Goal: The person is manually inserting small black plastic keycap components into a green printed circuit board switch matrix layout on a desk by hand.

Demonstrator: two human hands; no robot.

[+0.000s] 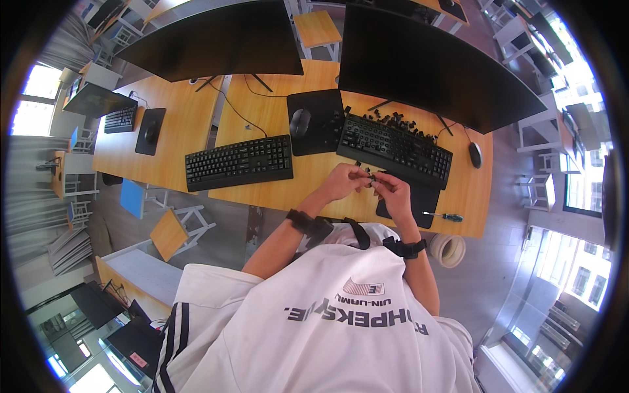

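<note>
My left hand (345, 182) and my right hand (394, 194) meet above the front of the desk, both with fingers pinched. Between their fingertips is a small black keycap (372, 177), partly hidden by the fingers. Just beyond my hands lies a black keyboard (386, 145), with loose black keycaps (397, 122) heaped along its far edge. A black mouse pad (426, 202) lies under and beside my right hand. Right of that hand, a screwdriver (451, 217) rests near the desk's front edge.
A second keyboard (239, 162) lies to the left, near a mouse (300, 122) on another pad (321, 105). Two large dark monitors (216, 39) (432, 69) stand behind. A mouse (475, 155) sits at the right edge; a pale roll-shaped object (449, 251) is below the desk.
</note>
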